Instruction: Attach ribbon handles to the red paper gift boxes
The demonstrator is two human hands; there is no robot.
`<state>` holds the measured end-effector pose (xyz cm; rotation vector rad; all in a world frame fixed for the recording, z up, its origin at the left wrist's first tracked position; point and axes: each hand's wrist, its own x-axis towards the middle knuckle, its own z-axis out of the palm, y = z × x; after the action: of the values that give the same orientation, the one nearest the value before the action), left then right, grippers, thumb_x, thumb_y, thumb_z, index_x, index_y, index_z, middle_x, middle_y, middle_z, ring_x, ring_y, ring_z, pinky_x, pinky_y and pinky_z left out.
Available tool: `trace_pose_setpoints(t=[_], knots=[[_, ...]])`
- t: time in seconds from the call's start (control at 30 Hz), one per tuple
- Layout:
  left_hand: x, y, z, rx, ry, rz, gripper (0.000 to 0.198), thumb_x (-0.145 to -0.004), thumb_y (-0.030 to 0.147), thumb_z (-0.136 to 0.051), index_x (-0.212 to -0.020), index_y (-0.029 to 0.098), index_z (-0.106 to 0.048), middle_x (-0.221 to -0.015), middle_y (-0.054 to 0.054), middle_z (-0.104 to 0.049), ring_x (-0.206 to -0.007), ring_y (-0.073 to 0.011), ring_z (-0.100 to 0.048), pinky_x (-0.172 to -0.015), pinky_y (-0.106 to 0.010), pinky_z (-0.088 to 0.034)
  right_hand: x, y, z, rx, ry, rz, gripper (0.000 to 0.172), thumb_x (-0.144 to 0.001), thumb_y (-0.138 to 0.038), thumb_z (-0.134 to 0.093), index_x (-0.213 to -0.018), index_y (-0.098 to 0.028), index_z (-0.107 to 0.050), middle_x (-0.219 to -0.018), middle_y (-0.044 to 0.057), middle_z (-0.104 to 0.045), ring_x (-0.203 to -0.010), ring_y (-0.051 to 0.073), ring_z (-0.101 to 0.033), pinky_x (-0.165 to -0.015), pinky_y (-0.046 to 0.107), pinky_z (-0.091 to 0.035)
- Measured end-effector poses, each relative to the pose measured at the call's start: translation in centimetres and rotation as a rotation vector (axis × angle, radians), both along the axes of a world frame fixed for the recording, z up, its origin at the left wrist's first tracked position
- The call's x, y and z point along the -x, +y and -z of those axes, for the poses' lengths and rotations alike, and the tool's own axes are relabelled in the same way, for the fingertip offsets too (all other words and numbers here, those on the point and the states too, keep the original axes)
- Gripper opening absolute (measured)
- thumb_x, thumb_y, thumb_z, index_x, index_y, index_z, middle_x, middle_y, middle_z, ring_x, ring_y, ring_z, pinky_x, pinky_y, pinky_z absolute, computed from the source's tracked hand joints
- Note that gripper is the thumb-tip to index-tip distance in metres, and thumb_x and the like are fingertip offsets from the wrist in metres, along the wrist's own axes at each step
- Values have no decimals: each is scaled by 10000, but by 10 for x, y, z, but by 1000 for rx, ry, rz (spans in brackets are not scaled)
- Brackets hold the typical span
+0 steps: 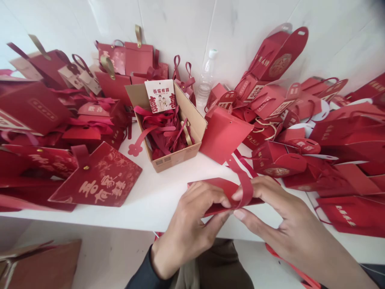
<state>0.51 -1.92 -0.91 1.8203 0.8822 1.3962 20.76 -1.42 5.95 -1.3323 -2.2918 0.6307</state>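
My left hand (194, 220) is closed on the near edge of a red gift box (218, 184) at the front of the table, thumb below and fingers over it. A red strap (246, 182) curves up from behind and down to that same edge. My right hand (282, 218) pinches the strap's lower end there between thumb and fingers, close to my left fingertips. The exact joint between strap and box is hidden by my fingers. Behind the box, a plain red card panel (225, 132) stands tilted against other boxes.
An open cardboard carton (177, 158) holds many red straps, with a printed card (161, 96) at its back. Finished-looking red boxes (102, 176) crowd the left; more red boxes (343, 136) fill the right. A clear bottle (206, 80) stands by the wall. A brown carton (48, 265) lies below left.
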Motion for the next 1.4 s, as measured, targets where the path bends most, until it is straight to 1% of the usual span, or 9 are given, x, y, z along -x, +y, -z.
trace_pose_setpoints(t=[0.17,0.3,0.47,0.7,0.9,1.03,1.23,1.33,1.4], knots=[[-2,0,1,-19,-30,12,107,-931,126,-712,-989,181,-640,-959,-23,-727,-902,-143,-674,-843,-301,-509,2,2,-3,18,5,-30,64,-1014,-308,-628,-1073,-314,-604,-1095,-19,-662,-1051,160,-660,-888,265,-547],[-2,0,3,-18,-36,-2,104,-929,129,-717,-989,178,-649,-942,-24,-731,-884,-147,-684,-841,-311,-512,3,2,0,28,8,11,71,-1000,-329,-652,-1057,-326,-609,-1068,-33,-671,-1050,161,-677,-856,254,-567],[-3,1,3,-21,-44,-28,84,-934,147,-713,-978,181,-649,-918,-27,-736,-858,-155,-686,-821,-321,-515,2,0,2,4,8,59,103,-984,-365,-679,-1031,-291,-624,-1050,-7,-680,-1010,189,-695,-802,278,-584],[-4,2,3,-17,-44,-47,70,-935,165,-713,-969,174,-652,-923,-44,-735,-863,-171,-677,-803,-330,-520,5,-3,0,-45,20,88,50,-988,-347,-669,-1019,-307,-664,-1009,-18,-709,-931,182,-706,-768,275,-571],[-4,0,2,-15,-51,-37,68,-934,152,-714,-952,164,-649,-909,-40,-724,-859,-152,-670,-789,-298,-518,5,-3,-1,-22,30,87,62,-975,-333,-680,-1017,-313,-639,-1021,-21,-699,-1012,178,-711,-795,237,-582],[-4,0,3,-19,-56,-34,72,-932,149,-713,-947,167,-645,-906,-43,-721,-860,-158,-670,-793,-306,-526,5,-2,0,-30,23,75,58,-980,-327,-678,-1019,-323,-635,-1022,-32,-698,-1030,167,-710,-806,220,-588],[-3,-1,3,-14,-54,-18,72,-944,164,-706,-971,185,-642,-925,-46,-729,-864,-170,-669,-799,-328,-532,-2,-3,1,31,18,26,143,-981,-330,-664,-1118,-322,-623,-1122,1,-702,-1094,207,-703,-847,277,-620],[-2,-1,4,-24,-57,5,74,-947,162,-702,-976,184,-637,-911,-47,-722,-853,-168,-662,-802,-327,-532,-10,-4,1,48,30,57,300,-1001,-376,-629,-1294,-336,-583,-1222,38,-704,-1140,245,-705,-877,325,-636],[-1,-1,4,-38,-49,29,84,-943,153,-700,-979,181,-630,-899,-50,-713,-843,-170,-649,-796,-327,-530,-15,-3,1,2,73,109,410,-1027,-384,-581,-1429,-370,-502,-1265,46,-691,-1154,247,-700,-905,344,-633]])
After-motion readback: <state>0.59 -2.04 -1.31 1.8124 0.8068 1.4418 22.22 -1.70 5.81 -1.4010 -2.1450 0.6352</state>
